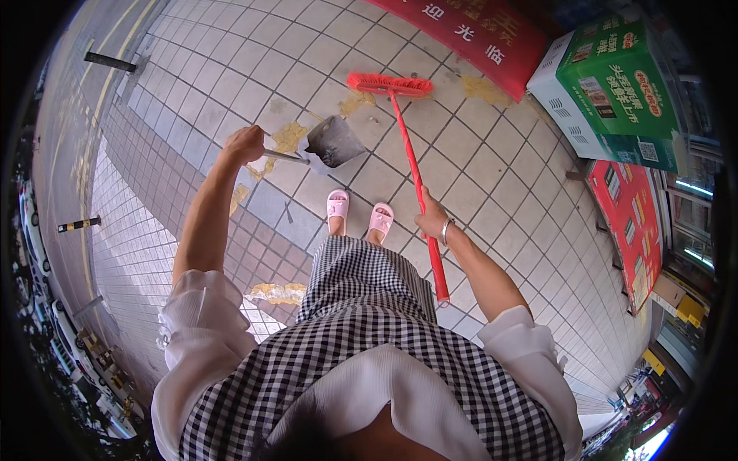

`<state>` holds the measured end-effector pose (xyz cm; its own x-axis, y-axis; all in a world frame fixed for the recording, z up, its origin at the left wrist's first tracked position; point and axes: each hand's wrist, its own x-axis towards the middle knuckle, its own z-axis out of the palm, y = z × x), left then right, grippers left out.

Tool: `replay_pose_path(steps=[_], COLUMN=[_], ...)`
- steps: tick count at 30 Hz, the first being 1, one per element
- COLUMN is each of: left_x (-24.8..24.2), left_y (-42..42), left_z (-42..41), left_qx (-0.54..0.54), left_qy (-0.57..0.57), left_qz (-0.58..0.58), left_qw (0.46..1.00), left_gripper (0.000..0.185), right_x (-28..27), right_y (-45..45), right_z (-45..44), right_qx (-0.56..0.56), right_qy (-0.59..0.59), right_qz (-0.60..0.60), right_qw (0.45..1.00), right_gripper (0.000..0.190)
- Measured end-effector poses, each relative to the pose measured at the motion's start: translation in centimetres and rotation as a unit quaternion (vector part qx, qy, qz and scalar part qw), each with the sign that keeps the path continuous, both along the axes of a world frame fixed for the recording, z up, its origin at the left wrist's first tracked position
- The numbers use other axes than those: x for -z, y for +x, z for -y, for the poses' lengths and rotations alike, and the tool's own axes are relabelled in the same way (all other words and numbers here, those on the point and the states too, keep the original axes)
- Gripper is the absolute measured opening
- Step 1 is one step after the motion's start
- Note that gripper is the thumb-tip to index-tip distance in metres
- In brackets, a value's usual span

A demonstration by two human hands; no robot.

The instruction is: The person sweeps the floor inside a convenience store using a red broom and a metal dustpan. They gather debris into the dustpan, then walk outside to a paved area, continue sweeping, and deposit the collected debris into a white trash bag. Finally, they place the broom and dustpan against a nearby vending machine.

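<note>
My left hand (244, 144) grips the thin metal handle of a dustpan (337, 144), whose scoop is low over the paving ahead of my feet. Dark debris shows inside the scoop. In my right hand (431, 214) is the red stick of a push broom (413, 164). Its red bristled head (390, 84) lies farther out, beyond the dustpan and a little to its right. The two tools are apart. The broom stick's lower end hangs beside my checked skirt.
Square paving tiles (478, 150) with yellow patches surround my pink slippers (337, 203). A red mat (473, 40) bearing writing lies ahead right. Green cartons (620, 86) and a red printed board (625, 230) stand right, by a shopfront. Bollards (109, 61) and parked cars (69, 334) are left.
</note>
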<state>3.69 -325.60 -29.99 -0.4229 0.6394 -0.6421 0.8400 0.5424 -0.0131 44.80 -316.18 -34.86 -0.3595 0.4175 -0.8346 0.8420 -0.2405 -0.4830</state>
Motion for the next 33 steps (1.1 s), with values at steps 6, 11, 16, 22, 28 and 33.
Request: replay_pose_path(steps=[6,11,16,22,28,33], left_x=[-0.3,-0.4,0.4,0.3,0.3,-0.7], left_y=[0.6,1.0,0.7,1.9,3.1,4.1], left_z=[0.7,0.6,3.3,6.2,5.4,5.1], left_qx=[-0.026,-0.025,-0.037,-0.023,-0.008,-0.031], left_qy=[0.002,-0.021,-0.014,-0.009,0.007,-0.025], left_qz=[-0.002,0.013,0.025,0.009,-0.020,-0.031], left_qw=[1.000,0.999,0.999,1.000,1.000,0.999], left_gripper=[0.019,0.018,0.018,0.020,0.019,0.018], right_x=[-8.6,-13.6,-13.7,-4.1,10.1,2.4], right_y=[4.0,8.7,9.9,6.0,3.4,6.2], right_z=[6.6,5.6,-1.0,-14.3,-19.0,-1.1], right_qx=[0.134,0.153,0.092,0.098,0.098,-0.020], right_qy=[-0.269,-0.295,-0.104,0.070,0.134,0.001], right_qz=[-0.176,-0.218,-0.160,-0.103,0.009,0.070], right_qw=[0.937,0.918,0.977,0.987,0.986,0.997], right_gripper=[0.078,0.074,0.076,0.076,0.086,0.093])
